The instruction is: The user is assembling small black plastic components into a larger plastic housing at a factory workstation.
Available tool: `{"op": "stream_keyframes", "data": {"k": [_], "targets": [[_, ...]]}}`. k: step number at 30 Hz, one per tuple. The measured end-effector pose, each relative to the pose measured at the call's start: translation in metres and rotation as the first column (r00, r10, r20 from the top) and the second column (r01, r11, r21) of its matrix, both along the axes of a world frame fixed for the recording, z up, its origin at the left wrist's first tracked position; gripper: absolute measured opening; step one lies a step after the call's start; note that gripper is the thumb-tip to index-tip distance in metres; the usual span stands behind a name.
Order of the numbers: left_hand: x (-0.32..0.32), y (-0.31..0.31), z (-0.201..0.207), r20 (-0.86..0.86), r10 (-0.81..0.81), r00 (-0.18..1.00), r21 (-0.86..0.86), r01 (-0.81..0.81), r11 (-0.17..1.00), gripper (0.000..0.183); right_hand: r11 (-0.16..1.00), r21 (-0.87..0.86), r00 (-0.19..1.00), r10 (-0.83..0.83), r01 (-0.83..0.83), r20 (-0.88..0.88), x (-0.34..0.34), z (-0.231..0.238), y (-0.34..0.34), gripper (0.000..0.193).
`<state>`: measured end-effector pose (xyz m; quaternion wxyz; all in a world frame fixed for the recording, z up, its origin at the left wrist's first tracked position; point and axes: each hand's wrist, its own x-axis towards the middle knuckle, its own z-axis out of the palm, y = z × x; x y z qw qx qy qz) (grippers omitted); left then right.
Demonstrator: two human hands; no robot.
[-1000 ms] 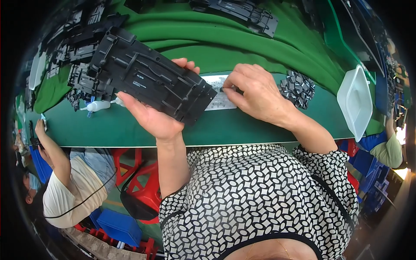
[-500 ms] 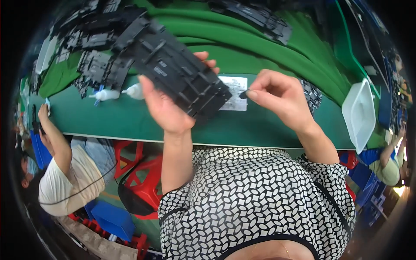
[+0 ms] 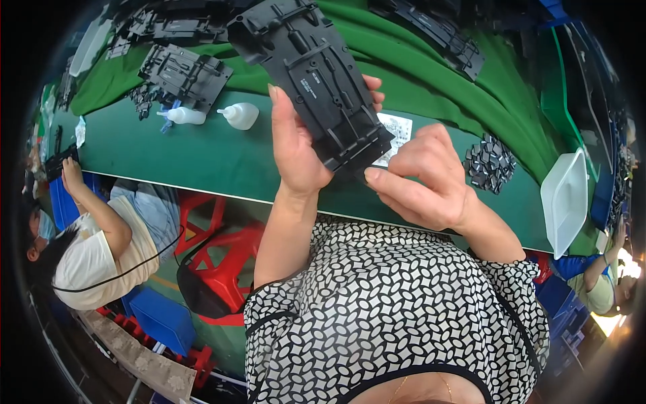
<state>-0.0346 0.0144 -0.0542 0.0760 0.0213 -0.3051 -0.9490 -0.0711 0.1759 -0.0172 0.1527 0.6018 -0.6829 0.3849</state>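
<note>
while the left hand grips the black plastic chassis panel above the bench, the right hand pinches at its lower corner; fitting looks underway, other panels waiting.

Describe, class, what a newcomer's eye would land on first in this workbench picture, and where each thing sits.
First comes the long black plastic panel, held up at the centre by the left hand, with the right hand at its lower end. Behind it runs the green bench, with two small white bottles to the left and a white tray at the right edge.
</note>
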Motion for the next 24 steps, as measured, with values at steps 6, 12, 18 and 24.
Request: {"op": "stream_keyframes", "data": {"k": [6,12,18,24], "targets": [[0.0,0.0,0.001,-0.014,-0.009,1.0,0.011,0.009,1.0,0.083,0.999,-0.017,0.995,0.027,-0.029,-0.1,0.001,-0.002,-0.004,0.035],[0.001,-0.001,0.002,-0.02,-0.017,1.0,0.023,0.017,1.0,0.083,1.0,0.004,0.991,0.021,-0.021,-0.133,0.001,-0.013,-0.01,0.029],[0.001,-0.001,-0.001,-0.028,-0.01,1.0,-0.015,0.01,1.0,0.082,1.0,0.023,0.987,0.023,-0.02,-0.158,0.001,-0.014,-0.011,0.029],[0.001,0.0,0.001,-0.026,-0.009,1.0,-0.03,0.008,1.0,0.083,0.999,0.042,0.986,0.036,-0.029,-0.163,0.001,-0.014,-0.011,0.032]]}}
